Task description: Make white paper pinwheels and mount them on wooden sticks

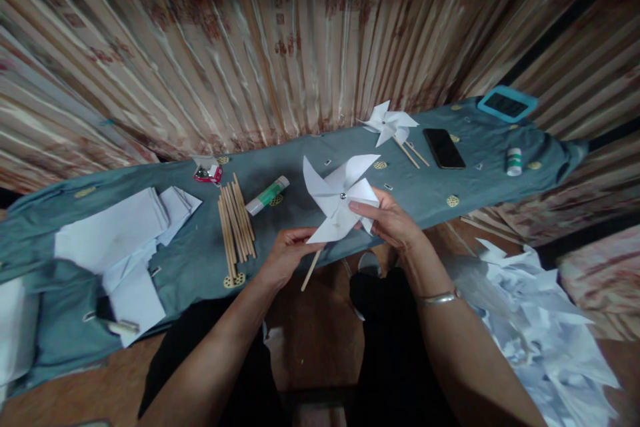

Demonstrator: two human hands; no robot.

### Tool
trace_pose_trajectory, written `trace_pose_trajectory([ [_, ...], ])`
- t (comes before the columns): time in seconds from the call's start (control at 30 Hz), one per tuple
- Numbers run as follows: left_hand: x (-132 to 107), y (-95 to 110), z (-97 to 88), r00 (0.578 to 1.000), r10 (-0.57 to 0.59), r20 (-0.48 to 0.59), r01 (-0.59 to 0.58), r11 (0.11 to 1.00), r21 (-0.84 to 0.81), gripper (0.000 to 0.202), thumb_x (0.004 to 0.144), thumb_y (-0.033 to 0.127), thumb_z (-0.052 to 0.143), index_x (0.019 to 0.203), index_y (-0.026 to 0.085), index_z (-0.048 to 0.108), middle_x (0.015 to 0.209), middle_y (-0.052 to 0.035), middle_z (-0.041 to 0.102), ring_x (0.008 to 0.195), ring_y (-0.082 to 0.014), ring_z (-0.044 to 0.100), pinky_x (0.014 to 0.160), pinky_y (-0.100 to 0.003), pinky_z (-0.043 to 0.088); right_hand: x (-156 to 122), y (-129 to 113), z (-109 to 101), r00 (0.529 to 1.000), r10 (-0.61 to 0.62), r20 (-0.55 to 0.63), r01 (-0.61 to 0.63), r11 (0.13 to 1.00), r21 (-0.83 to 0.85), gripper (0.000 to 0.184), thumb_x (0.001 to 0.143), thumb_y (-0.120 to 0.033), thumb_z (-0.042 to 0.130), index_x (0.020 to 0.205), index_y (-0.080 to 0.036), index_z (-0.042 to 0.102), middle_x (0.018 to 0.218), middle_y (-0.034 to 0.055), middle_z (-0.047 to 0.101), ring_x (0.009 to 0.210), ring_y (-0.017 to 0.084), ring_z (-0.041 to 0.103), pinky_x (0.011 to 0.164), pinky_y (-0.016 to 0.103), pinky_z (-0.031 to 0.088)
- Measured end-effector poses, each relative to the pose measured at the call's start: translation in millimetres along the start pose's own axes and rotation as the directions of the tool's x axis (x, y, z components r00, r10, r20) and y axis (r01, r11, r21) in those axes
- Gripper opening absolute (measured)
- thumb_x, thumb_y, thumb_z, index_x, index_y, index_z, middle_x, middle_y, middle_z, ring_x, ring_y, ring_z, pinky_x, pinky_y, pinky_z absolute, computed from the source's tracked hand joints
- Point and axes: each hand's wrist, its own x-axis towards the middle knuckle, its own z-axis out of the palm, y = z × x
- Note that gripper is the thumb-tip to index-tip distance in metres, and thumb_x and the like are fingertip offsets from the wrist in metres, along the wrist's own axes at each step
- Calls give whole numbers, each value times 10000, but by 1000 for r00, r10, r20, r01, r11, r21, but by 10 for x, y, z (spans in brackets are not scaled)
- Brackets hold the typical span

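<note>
A white paper pinwheel (334, 192) is held up between my two hands, over the table's near edge. A shiny pin head sits at its centre, and its thin wooden stick (311, 271) slants down below the paper. My right hand (393, 217) grips the pinwheel's right side, thumb on a blade beside the pin. My left hand (291, 250) is closed at the lower left, fingers at the lower blade and near the stick; its fingertips are partly hidden behind the paper. Left of my hands lie a green and white glue stick (269, 195) and several wooden sticks (236, 223).
On the cloth-covered table (200, 267) are white paper sheets (113, 227), a small red box of pins (207, 172), more pinwheels (387, 123), a phone (444, 148), a second glue tube (514, 161) and a blue-framed device (507, 104). A pile of white paper (540, 327) lies at lower right.
</note>
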Motion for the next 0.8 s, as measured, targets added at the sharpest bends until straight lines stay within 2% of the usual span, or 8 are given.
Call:
trace_pose_trajectory([
  [0.17,4,-13,26,998,25,-50,-27,999,-38,204,506,270,852,678,181,788,639,-13,719,606,-130,569,671,-268,434,-1,34,42,1000,31,1,-31,997,-70,350,512,-293,890,768,-179,681,725,-7,725,560,104,606,432,185,464],
  [0.37,3,-21,42,997,33,-75,-38,997,-70,203,510,280,858,676,188,786,637,-6,719,599,-123,569,645,-256,428,-7,39,81,997,71,-4,-71,991,-116,366,477,-305,906,755,-188,699,745,4,736,550,104,592,437,198,456],
  [0.53,-2,-30,34,996,28,-80,-33,998,-56,201,516,289,863,665,180,782,641,-15,723,607,-128,575,657,-261,428,7,81,46,998,60,8,-59,993,-107,389,535,-379,891,838,-203,721,791,8,751,660,148,654,586,251,527],
  [0.67,6,-44,33,996,25,-86,-29,998,-47,193,512,289,861,645,177,777,636,-16,723,614,-125,580,656,-254,426,49,98,16,1000,-8,9,8,1000,5,410,589,-483,853,881,-225,727,861,21,762,834,203,699,765,308,552],
  [0.8,19,-57,42,996,18,-90,-24,998,-59,194,493,288,863,624,178,772,615,-11,716,603,-117,576,643,-242,425,119,77,6,998,-58,22,54,983,177,481,664,-635,735,910,-221,729,937,66,765,1018,277,678,846,385,551],
])
